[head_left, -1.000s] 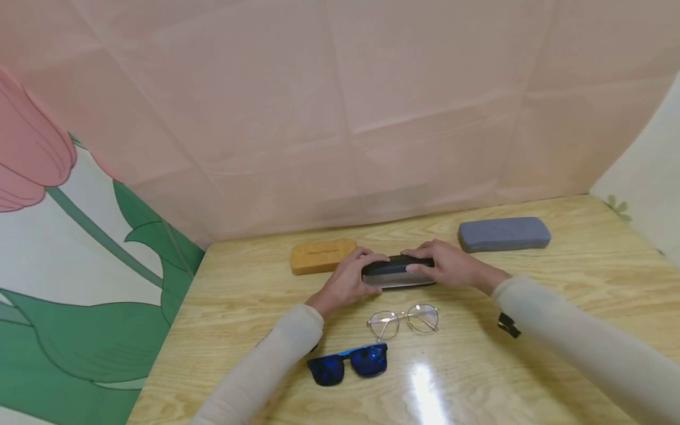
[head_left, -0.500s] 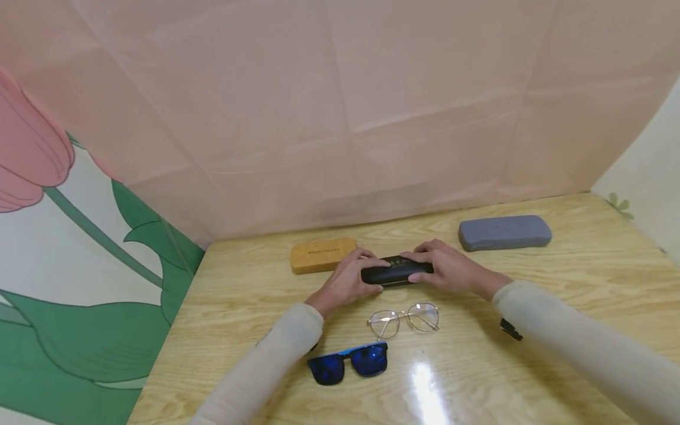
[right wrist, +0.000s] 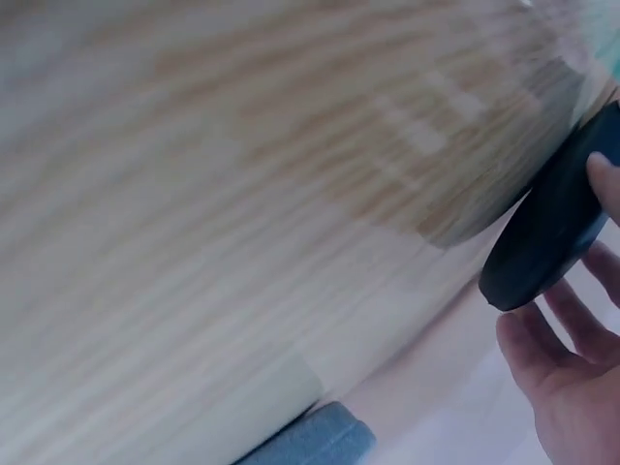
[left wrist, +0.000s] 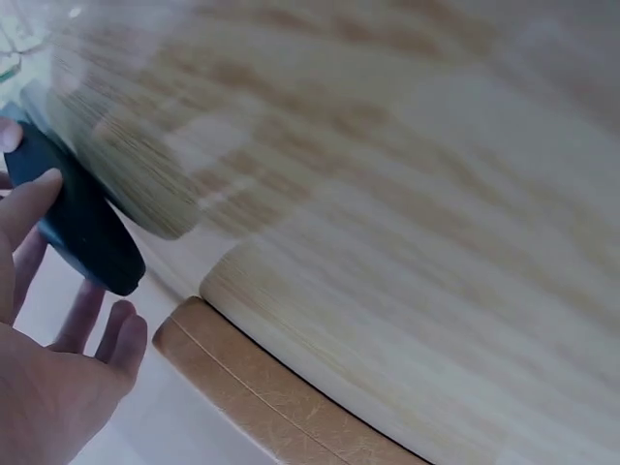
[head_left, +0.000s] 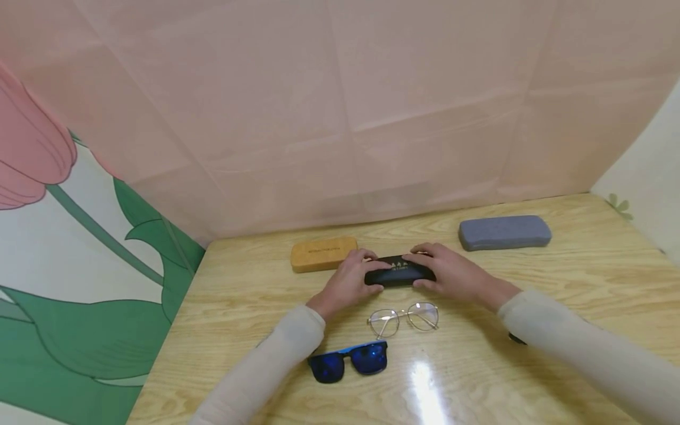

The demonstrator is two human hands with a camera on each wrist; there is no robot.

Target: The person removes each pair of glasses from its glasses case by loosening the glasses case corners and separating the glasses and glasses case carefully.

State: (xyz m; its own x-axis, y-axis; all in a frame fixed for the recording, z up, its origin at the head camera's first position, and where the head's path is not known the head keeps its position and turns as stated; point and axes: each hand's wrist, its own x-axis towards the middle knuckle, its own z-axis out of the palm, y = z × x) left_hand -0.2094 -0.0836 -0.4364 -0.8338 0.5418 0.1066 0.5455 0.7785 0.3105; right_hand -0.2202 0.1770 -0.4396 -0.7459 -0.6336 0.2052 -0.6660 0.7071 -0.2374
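Note:
A black glasses case (head_left: 399, 275) with gold lettering on its lid lies closed on the table. My left hand (head_left: 346, 282) grips its left end, thumb at the front edge and fingers over the top. At the opposite end my right hand (head_left: 450, 273) holds it the same way. In the left wrist view, thumb and fingertips meet the dark case (left wrist: 82, 218); the right wrist view shows its rounded end (right wrist: 542, 242) between thumb and fingers. Just in front of the case are thin-framed eyeglasses (head_left: 404, 319).
Sunglasses (head_left: 347, 360) with blue lenses lie nearer, close by the left sleeve (head_left: 281, 354). An orange-tan glasses case (head_left: 323, 254) is behind my left hand. A grey-blue glasses case (head_left: 504, 232) sits at the back right of the wooden table (head_left: 239, 295), before a pink cloth (head_left: 340, 118).
The black case's lid came down from partly raised, covering the pale interior. Both hands stayed at its ends, and the case turned slightly so its lettering shows. The eyewear and other cases stayed put.

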